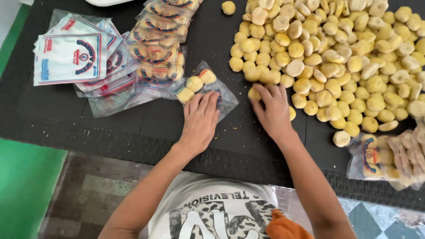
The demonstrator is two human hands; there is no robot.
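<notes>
L hand (200, 118) flat, fingers spread, pinning bag (204, 88) w/ 3 cookies; R hand (273, 108) curled over cookie (254, 94) at pile (336, 57) edge.

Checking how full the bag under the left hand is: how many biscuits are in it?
3 show in the clear bag: one round yellow biscuit at its far end, one in the middle, one nearest the empty bags. The left hand may hide more.
</notes>
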